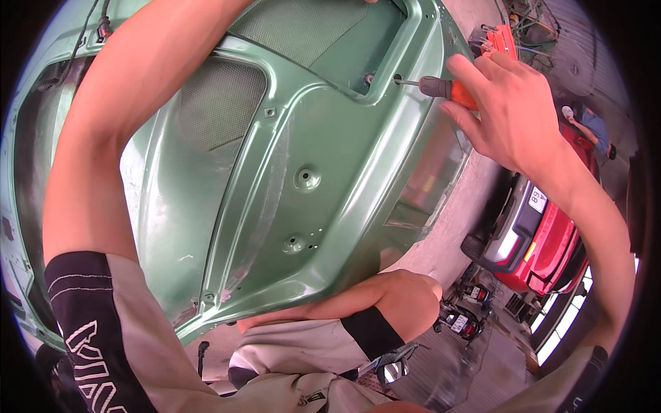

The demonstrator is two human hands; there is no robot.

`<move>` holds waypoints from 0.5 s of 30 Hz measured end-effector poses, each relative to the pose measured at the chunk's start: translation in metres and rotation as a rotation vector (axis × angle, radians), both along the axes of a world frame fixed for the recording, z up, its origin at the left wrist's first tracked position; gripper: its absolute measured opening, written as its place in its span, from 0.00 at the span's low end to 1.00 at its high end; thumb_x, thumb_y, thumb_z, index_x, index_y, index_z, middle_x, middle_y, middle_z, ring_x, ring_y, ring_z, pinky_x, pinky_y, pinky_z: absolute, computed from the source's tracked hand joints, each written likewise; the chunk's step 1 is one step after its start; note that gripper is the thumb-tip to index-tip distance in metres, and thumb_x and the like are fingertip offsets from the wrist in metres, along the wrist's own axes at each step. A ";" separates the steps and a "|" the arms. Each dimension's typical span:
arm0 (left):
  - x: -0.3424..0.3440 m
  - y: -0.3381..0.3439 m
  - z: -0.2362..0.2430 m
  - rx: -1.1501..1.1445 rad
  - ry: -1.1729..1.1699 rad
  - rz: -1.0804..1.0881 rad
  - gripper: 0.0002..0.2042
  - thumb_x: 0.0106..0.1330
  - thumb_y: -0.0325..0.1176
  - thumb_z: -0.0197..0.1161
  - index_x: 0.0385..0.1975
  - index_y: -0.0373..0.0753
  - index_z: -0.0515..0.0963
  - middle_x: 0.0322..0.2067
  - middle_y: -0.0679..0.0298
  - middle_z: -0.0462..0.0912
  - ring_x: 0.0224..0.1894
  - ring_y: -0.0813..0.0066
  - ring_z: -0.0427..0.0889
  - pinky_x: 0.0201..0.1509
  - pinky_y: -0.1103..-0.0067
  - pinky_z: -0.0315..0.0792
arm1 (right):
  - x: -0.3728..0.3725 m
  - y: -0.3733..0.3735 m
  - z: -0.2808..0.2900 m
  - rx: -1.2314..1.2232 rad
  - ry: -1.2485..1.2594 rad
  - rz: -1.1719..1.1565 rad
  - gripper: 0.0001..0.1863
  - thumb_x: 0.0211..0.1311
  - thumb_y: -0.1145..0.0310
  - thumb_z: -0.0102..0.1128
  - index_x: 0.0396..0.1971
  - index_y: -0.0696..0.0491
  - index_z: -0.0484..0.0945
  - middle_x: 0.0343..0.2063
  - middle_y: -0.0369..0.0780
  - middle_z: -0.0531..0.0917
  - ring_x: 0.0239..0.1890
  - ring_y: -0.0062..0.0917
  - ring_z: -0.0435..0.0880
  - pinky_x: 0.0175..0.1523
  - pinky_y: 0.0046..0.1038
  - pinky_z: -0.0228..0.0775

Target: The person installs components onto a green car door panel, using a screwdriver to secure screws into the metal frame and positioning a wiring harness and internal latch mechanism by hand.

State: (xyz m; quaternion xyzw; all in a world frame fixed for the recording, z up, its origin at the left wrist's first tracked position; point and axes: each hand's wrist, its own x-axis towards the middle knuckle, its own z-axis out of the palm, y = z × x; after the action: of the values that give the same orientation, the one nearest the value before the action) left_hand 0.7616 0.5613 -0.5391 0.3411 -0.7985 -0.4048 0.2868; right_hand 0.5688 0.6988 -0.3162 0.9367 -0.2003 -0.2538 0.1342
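A screwdriver [435, 87] with an orange and dark grey handle is in my right hand [506, 103], the fingers closed round the handle. Its thin shaft reaches left to a small hole near the raised edge of a green painted car body panel [330, 144]. Just left of that hole, a small fastener-like piece [370, 79] shows inside the panel's opening. My left arm [117, 103] stretches over the panel and leaves the picture at the top. Only what looks like a fingertip [372, 1] shows at the top edge, so the left hand's fingers and anything in them are hidden.
Dark mesh-textured surfaces [220, 103] show through the panel's openings. A red vehicle [544, 248] stands at the right, with motorcycles [465, 320] below it. Another person in blue [593, 129] is at the far right. An orange object [501, 41] and tangled hoses lie beyond my right hand.
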 end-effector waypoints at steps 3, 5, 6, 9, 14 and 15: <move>-0.005 -0.002 0.002 -0.045 -0.014 -0.012 0.09 0.56 0.34 0.68 0.33 0.38 0.88 0.30 0.60 0.89 0.35 0.71 0.86 0.44 0.72 0.79 | -0.002 -0.008 0.003 0.093 0.081 0.224 0.17 0.57 0.61 0.70 0.38 0.53 0.73 0.24 0.40 0.78 0.33 0.34 0.80 0.37 0.37 0.74; -0.005 -0.005 0.004 -0.029 -0.008 -0.040 0.09 0.56 0.34 0.68 0.34 0.38 0.88 0.31 0.60 0.89 0.36 0.70 0.86 0.44 0.72 0.79 | 0.000 -0.010 -0.001 0.056 0.052 0.245 0.15 0.66 0.59 0.64 0.34 0.56 0.74 0.20 0.40 0.77 0.27 0.35 0.78 0.34 0.37 0.70; -0.004 -0.004 0.001 -0.007 -0.014 -0.030 0.09 0.56 0.33 0.68 0.34 0.38 0.88 0.31 0.60 0.89 0.36 0.70 0.86 0.45 0.73 0.79 | 0.013 -0.010 -0.002 0.180 0.122 -0.329 0.18 0.69 0.56 0.59 0.30 0.58 0.74 0.18 0.41 0.75 0.24 0.35 0.76 0.34 0.36 0.68; 0.001 -0.003 0.000 -0.030 -0.013 -0.016 0.09 0.56 0.33 0.68 0.34 0.38 0.88 0.31 0.60 0.89 0.36 0.70 0.86 0.45 0.73 0.79 | 0.023 -0.020 0.003 0.517 0.054 -1.529 0.28 0.75 0.45 0.51 0.28 0.59 0.75 0.17 0.38 0.64 0.18 0.30 0.63 0.30 0.31 0.61; -0.002 -0.003 -0.002 0.017 -0.021 -0.016 0.08 0.56 0.33 0.68 0.34 0.39 0.88 0.32 0.60 0.89 0.36 0.70 0.86 0.44 0.72 0.78 | 0.009 0.000 -0.006 0.020 0.035 -0.268 0.26 0.72 0.51 0.55 0.23 0.60 0.73 0.14 0.42 0.74 0.21 0.37 0.77 0.36 0.37 0.69; -0.004 -0.003 0.000 -0.016 0.000 -0.017 0.08 0.56 0.33 0.68 0.34 0.39 0.88 0.32 0.60 0.89 0.36 0.70 0.86 0.44 0.72 0.78 | 0.006 -0.002 -0.004 0.022 0.017 -0.126 0.25 0.73 0.52 0.54 0.24 0.60 0.74 0.14 0.41 0.72 0.21 0.37 0.77 0.36 0.37 0.70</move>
State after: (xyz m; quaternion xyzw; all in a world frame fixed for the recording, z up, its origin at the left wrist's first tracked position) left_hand 0.7578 0.5578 -0.5395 0.3318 -0.8047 -0.4007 0.2859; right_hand 0.5750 0.6967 -0.3203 0.9214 -0.2550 -0.2719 0.1096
